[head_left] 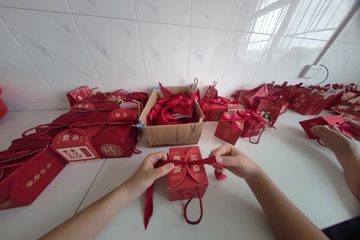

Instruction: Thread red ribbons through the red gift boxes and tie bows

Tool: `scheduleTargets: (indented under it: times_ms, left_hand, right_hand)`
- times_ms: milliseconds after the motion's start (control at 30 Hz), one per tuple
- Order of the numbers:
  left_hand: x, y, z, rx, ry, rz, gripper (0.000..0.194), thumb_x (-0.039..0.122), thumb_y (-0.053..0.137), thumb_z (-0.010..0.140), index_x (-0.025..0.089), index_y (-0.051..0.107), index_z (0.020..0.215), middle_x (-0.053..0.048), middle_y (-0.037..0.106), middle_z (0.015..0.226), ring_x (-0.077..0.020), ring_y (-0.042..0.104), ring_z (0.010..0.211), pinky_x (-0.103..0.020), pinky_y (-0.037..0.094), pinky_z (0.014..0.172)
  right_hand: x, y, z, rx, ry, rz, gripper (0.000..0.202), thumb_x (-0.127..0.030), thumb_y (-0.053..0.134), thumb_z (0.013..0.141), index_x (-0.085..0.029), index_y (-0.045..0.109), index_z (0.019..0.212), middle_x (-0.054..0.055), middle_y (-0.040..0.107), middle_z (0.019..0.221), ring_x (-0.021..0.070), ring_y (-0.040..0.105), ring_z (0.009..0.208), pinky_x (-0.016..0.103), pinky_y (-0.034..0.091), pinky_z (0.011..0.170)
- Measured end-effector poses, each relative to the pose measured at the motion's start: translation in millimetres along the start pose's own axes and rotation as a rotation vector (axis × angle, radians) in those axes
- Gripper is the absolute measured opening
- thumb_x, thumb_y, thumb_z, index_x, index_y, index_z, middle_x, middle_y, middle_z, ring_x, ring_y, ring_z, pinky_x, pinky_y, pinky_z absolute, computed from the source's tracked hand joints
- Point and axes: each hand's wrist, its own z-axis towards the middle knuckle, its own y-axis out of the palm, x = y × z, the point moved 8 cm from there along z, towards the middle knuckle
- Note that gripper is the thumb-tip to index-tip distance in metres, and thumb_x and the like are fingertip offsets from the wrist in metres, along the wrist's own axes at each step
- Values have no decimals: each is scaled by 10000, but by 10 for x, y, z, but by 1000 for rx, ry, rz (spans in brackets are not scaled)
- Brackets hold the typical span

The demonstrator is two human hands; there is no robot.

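Observation:
A small red gift box (188,191) with gold lettering stands on the white counter in front of me, its rope handle hanging toward me. Across its folded top runs a dark red ribbon (198,162), crossed at the middle of the lid. My left hand (153,170) pinches one side of the ribbon at the box's left edge, and a long tail drops below it. On the other side, my right hand (229,160) grips the other end between thumb and fingers, with a short piece showing beneath. The ribbon is stretched taut between both hands.
Behind the box is a cardboard carton (173,136) full of red ribbons. Larger red boxes (74,146) with rope handles crowd the left. Bow-tied small boxes (229,129) stand right of the carton. At far right, another person's hands (336,140) hold a red box (311,126).

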Motion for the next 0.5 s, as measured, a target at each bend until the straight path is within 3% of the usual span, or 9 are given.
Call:
scheduleTargets:
  times_ms: [300,400,500]
  left_hand:
    - [54,197,-54,-86,-3,75,346,394,671,796,191,397,734,29,485,752,-116,452,701,-230,366,661]
    - [146,144,-72,23,95,269,370,410,685,760,232,425,955,5,490,883,-157,479,797,-275,398,723]
    - [389,116,-107,163,290,512,472,363,682,728,261,443,1122,-65,460,1176,-250,438,1094,-387,356,939]
  right_hand:
    - [-146,121,-65,-9,-161,45,162,-274,659,848,-161,723,750,8,562,615,99,501,558,232,411,507]
    - [-175,150,-71,44,-172,21,149,-252,641,867,-171,737,788,4,559,622,92,498,575,223,421,529]
    - [-206,201,-73,80,-166,-10,167,-268,604,901,-173,740,904,19,594,688,94,516,634,221,435,590]
